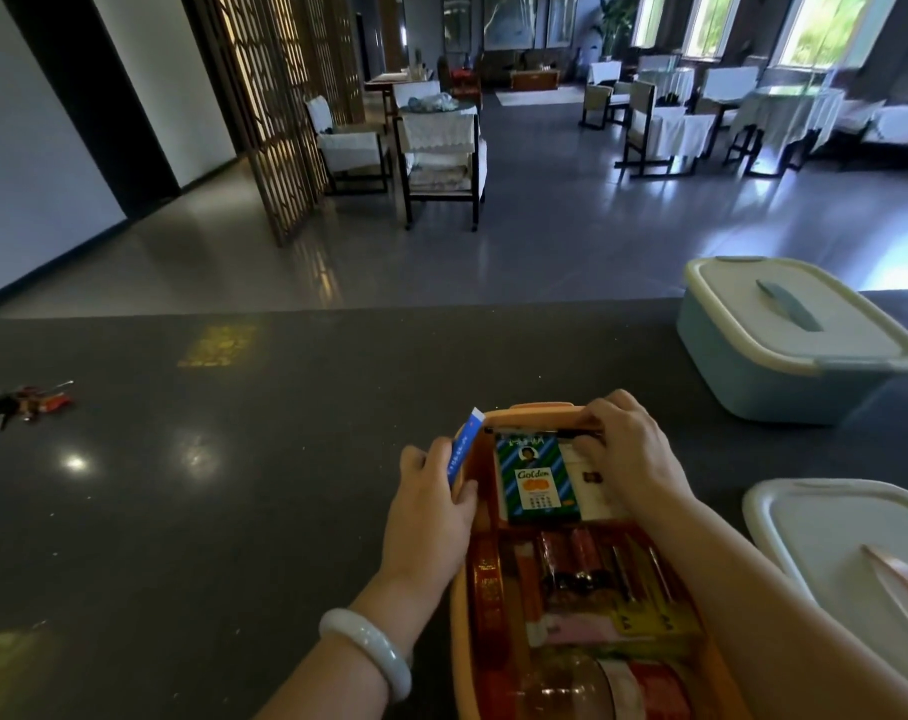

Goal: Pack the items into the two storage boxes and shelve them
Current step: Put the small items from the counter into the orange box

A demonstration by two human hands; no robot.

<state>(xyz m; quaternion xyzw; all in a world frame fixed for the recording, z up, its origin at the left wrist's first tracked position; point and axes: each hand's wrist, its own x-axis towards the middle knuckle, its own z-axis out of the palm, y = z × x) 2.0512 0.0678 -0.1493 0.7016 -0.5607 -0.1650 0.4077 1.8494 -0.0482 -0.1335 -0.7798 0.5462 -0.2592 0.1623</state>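
Head view — left hand grips blue packet | right hand fingers curled into orange box

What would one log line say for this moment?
left hand: holds blue packet | right hand: presses items in orange box | blue box: lidded

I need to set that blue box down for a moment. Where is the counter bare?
Bare counter stretches between the keys and the left hand holding the blue box. Crowded: the orange box, the closed blue storage box and the loose lid to its right.
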